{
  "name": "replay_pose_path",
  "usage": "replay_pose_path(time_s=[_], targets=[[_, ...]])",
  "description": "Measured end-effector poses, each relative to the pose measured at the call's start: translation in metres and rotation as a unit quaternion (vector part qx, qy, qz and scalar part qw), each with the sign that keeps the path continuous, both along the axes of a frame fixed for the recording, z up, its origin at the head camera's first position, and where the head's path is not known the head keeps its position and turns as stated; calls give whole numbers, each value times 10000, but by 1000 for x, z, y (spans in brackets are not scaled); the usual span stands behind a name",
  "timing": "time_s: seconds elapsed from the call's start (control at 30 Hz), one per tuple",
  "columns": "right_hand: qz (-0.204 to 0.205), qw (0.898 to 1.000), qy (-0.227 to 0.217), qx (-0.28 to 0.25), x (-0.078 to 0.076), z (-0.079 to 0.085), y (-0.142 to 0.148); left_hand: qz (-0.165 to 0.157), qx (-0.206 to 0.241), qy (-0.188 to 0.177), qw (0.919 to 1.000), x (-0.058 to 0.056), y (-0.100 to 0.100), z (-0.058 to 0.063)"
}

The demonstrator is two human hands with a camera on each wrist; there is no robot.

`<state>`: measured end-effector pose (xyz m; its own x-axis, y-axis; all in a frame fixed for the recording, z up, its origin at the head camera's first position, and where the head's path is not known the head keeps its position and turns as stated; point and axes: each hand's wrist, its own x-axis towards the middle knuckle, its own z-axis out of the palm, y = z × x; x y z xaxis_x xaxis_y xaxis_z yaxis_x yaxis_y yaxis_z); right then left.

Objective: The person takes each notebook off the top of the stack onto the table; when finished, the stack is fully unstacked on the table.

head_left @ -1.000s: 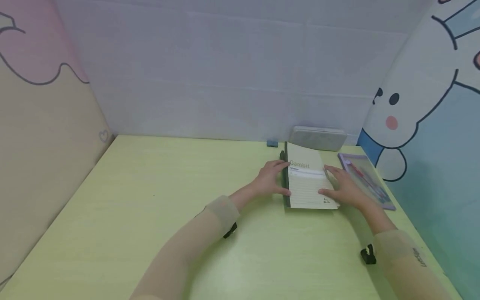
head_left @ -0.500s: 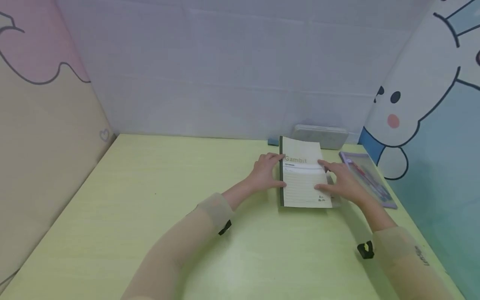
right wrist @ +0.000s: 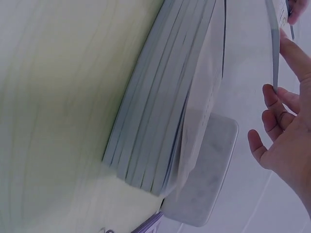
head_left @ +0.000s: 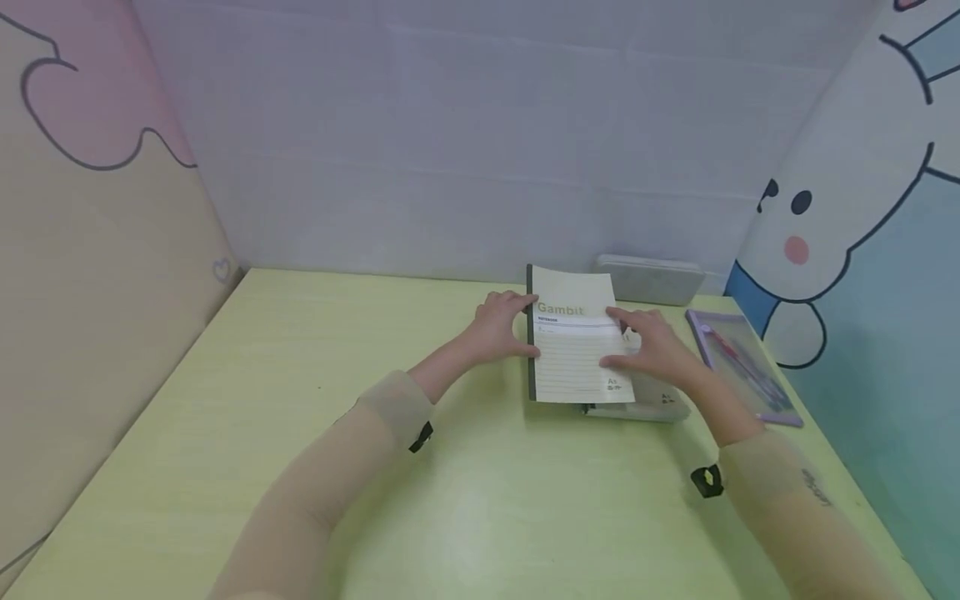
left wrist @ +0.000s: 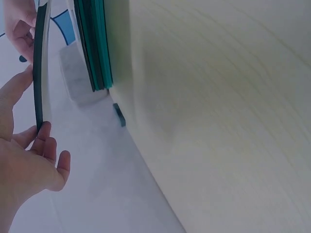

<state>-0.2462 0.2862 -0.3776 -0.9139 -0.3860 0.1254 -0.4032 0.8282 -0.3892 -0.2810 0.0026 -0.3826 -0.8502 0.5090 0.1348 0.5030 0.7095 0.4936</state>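
Note:
A cream notebook (head_left: 573, 367) with a dark spine and "Gambit" on its cover is held up between both hands. My left hand (head_left: 495, 327) grips its spine edge, thumb on the cover and fingers curled behind. The opposite edge is pinched by my right hand (head_left: 652, 346) in the same way. Under and to the right of it lies a stack of several notebooks (head_left: 656, 400), mostly covered in the head view. In the right wrist view the stack's page edges (right wrist: 160, 107) show, and a gap parts it from the held notebook (right wrist: 275, 58).
A pale grey case (head_left: 652, 279) leans on the back wall behind the stack. To the right lies a purple-edged clear pouch (head_left: 742, 367) with pens in it. A small dark block (left wrist: 119, 115) sits at the table's back edge. Walls border the table at the back and both sides.
Both hands have lifted the top notebook off the stack and carried it to the left. The rest of the stack, with another cover on top, now shows beneath.

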Motion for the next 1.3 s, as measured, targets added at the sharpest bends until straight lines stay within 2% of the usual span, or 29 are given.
replay_pose_path(time_s=[0.27,0.53,0.77,0.93,1.1,1.3], targets=[[73,9998,-176,25,-10,-7,-27,69,182,-387,9991,-12,-29,-8],[92,9973,-442,583,-24,-29,-46,98,56,-569,9983,-19,-49,-29],[273,9962,-482,678,-29,-35,-58,136,-230,-702,9972,-25,-59,-47],[336,9946,-491,853,-32,-37,-62,148,-257,-948,9951,-26,-64,-56],[356,9907,-535,1203,-32,-39,-64,50,-418,-1137,9926,-26,-66,-60],[391,9830,-385,1753,-30,-41,-66,-54,-661,-1132,9914,-27,-66,-59]])
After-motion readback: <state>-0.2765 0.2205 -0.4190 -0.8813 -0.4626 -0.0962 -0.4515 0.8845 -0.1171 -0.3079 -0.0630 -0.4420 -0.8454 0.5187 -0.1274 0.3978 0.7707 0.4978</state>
